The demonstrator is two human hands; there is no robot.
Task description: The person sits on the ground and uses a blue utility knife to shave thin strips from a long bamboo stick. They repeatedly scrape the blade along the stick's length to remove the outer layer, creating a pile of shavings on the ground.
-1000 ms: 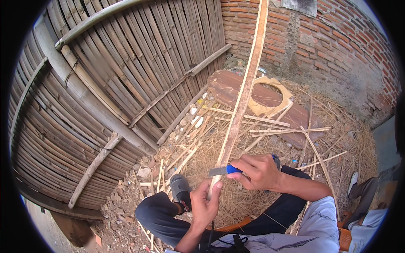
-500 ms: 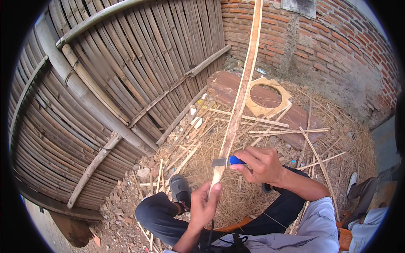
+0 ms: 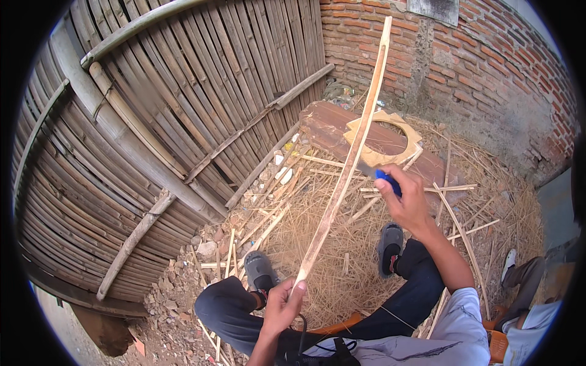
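My left hand (image 3: pixel 284 308) is closed round the near end of a long bamboo strip (image 3: pixel 329 216). The strip slants up and away to the right, pale along its edges and browner down the middle. In my right hand (image 3: pixel 408 198) is a knife (image 3: pixel 389 183) with a blue handle, gripped in closed fingers. Its blade is blurred and points left, close to the strip's right edge about midway along; I cannot tell whether it touches.
Straw-like shavings and split bamboo pieces (image 3: pixel 421 188) litter the ground between my shoes. Beyond lie a brown board (image 3: pixel 323 125) and a yellowish wooden piece with a round hole (image 3: pixel 410 129). A bamboo wall (image 3: pixel 152 104) stands left, a brick wall (image 3: pixel 470 73) behind. Another person's leg (image 3: pixel 519 283) shows at right.
My right hand has carried the knife up and away along the strip. My left hand has dropped slightly toward me, and the strip's far end has come into view.
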